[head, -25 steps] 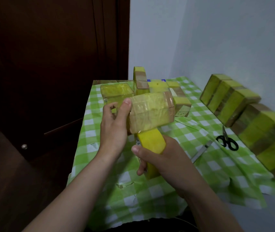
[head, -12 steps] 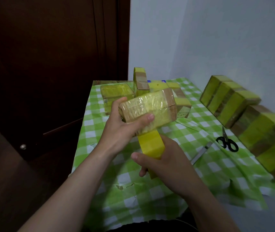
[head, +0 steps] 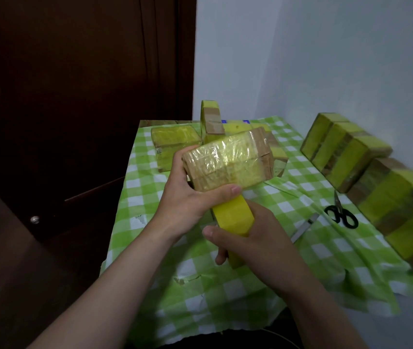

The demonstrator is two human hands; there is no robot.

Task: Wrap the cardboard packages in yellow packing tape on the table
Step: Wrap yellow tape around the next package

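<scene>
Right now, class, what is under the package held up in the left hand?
The yellow tape roll, held by the right hand, sits just below the package. The left hand and package hide whether the tape joins its underside.

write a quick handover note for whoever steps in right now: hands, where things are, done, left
Left hand grips the package, held above the table.
Right hand grips the yellow tape roll right under it, apparently feeding tape on.
Done: yellow tape covers most of this package; a row of taped packages stands along the right wall, more packages at the far end.
Left: bare cardboard shows at its right end; finish, then cut. Scissors and a cutter lie on the checked cloth, right side.
</scene>
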